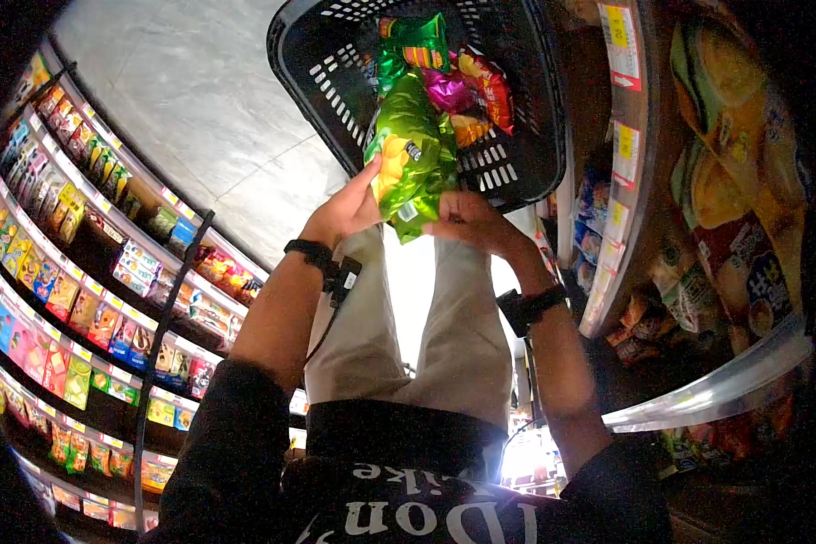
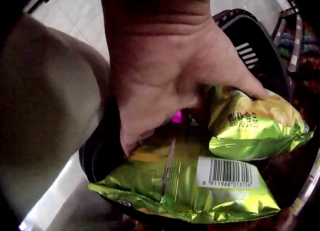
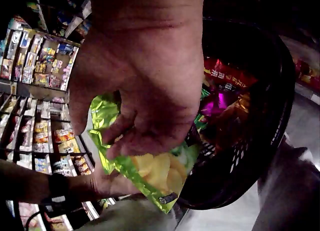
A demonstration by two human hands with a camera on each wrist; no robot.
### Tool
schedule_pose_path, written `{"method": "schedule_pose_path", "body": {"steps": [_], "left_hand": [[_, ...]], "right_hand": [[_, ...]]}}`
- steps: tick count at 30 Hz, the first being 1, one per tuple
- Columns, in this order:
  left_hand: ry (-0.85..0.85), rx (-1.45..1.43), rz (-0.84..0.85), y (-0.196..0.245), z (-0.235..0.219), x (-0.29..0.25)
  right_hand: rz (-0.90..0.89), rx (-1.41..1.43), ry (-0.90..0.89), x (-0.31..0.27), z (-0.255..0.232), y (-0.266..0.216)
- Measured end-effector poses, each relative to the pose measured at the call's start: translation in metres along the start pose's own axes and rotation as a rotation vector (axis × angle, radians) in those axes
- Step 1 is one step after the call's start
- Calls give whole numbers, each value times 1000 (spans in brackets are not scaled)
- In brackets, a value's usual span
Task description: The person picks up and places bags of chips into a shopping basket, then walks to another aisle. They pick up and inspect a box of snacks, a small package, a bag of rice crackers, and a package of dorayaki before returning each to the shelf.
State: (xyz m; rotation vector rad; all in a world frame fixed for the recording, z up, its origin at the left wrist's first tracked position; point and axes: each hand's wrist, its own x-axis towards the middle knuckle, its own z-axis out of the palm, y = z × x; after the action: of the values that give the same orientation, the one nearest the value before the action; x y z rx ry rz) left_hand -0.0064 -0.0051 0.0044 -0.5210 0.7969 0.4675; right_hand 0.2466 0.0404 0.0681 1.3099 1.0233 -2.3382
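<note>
Two green chip bags, one (image 2: 255, 126) with a yellow chip picture and one (image 2: 225, 196) showing a barcode, are held over the basket's near side. My left hand (image 1: 344, 210) (image 2: 165, 75) grips them from the left, its thumb lying on the pictured bag; some of its fingers are hidden. From the right, my right hand (image 1: 476, 222) (image 3: 150, 75) has curled fingers on the green packaging (image 3: 160, 176). Inside the black basket (image 1: 335, 54) lie a green pack (image 1: 417, 41), a magenta pack (image 1: 449, 89), a red pack (image 1: 490, 86) and an orange pack (image 1: 471, 130).
Shelves of packaged snacks (image 1: 82, 308) curve along the left, with a dark upright post (image 1: 168, 317) before them. Close on the right, a shelf edge with price labels (image 1: 624, 154) borders large bags (image 1: 734, 181). Grey floor (image 1: 218, 91) shows left of the basket.
</note>
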Motion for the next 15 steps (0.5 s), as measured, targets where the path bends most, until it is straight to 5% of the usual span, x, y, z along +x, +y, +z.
{"method": "schedule_pose_path", "body": {"steps": [3, 9, 15], "left_hand": [[64, 83, 16, 11, -5, -9], [-2, 262, -28, 21, -9, -13], [8, 113, 51, 12, -6, -21]], "right_hand": [[-30, 164, -163, -6, -11, 4], [55, 294, -130, -2, -23, 7], [-43, 666, 327, 9, -8, 44]]}}
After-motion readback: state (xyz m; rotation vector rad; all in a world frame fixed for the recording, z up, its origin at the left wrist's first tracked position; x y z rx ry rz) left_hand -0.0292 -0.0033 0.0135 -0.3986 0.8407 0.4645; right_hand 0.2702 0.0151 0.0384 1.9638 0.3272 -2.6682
